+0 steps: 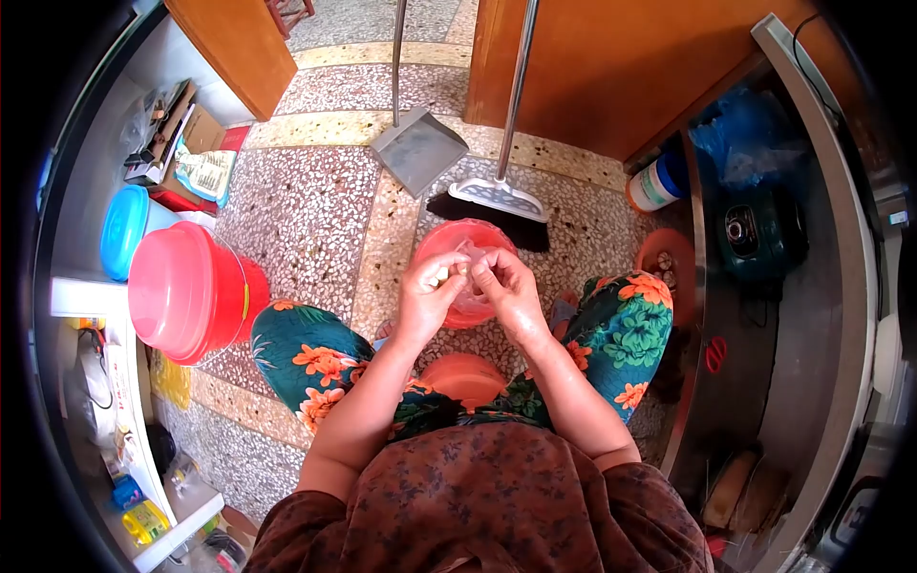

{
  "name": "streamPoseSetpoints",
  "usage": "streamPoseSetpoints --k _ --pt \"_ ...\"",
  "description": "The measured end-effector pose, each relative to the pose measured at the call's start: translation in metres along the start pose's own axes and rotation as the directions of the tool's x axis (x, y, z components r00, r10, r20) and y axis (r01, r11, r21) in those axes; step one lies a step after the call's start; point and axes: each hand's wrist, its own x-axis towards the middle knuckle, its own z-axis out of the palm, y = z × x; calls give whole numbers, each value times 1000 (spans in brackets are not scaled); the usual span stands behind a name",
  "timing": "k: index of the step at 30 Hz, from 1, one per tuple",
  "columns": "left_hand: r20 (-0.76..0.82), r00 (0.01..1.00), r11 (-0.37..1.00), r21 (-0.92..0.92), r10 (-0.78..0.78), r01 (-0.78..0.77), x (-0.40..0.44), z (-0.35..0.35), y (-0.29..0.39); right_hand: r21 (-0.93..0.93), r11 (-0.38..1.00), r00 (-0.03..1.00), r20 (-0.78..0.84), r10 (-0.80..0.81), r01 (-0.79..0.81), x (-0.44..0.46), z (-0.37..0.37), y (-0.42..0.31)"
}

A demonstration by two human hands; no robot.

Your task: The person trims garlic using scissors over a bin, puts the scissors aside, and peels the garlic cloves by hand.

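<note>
Red and plastic, our basin (465,313) sat mid-frame, underneath our left hand (428,291) and right hand (513,291). We held both close together over it, fingertips pinched; we could not tell what they gripped. Upper centre, a broom (499,197) stood nearby.

left hand (427,294): pinching small pale item (463,269) | right hand (513,294): fingertips beside | red basin (451,233): beneath | broom (499,198): beyond
</note>
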Motion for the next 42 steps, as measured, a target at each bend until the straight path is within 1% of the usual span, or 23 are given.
streamPoseSetpoints --k 2,4,6,8,11,13,16,21,24,26,30,34,40,42 --pt "36 994 993 55 102 -104 0 1 1 -18 1000 1000 -3 0 0 0 1 2" --pt "40 993 993 42 107 -109 1 -1 -5 -61 998 1000 -24 17 -18 -1 2 2" --pt "43 992 993 26 114 -116 1 -1 -7 -51 999 1000 -23 14 -15 -1 2 1" --pt "40 989 988 52 142 -144 1 -1 -7 -41 999 1000 -21 9 -10 -1 1 2" --pt "45 988 988 52 145 -147 1 -1 -4 -68 998 1000 -20 -2 0 -1 0 4" --pt "42 988 987 61 149 -151 2 -2 -8 -144 989 1000 12 18 -16 -1 -2 3" --pt "46 986 983 81 163 -166 3 -5 -11 -160 987 1000 27 -8 12 -1 -2 5" --pt "51 981 976 105 185 -189 2 -3 -8 -113 994 1000 17 9 -7 0 -2 6" --pt "45 988 986 64 149 -151 1 -3 -8 -80 997 1000 15 15 -14 -1 0 2" --pt "44 997 998 -22 61 -60 1 -2 -7 -67 998 1000 10 19 -18 -1 0 1" --pt "62 996 998 4 59 -59 1 -5 -11 -42 999 1000 19 16 -15 0 0 0" --pt "54 998 999 -40 35 -33 1 -4 -8 22 1000 1000 23 2 -2 0 3 -2" --pt "40 999 1000 -14 27 -26 0 -2 0 -2 1000 999 42 -26 26 1 1 3" --pt "43 999 1000 -8 15 -15 0 -4 1 13 1000 999 35 -10 10 0 2 1"
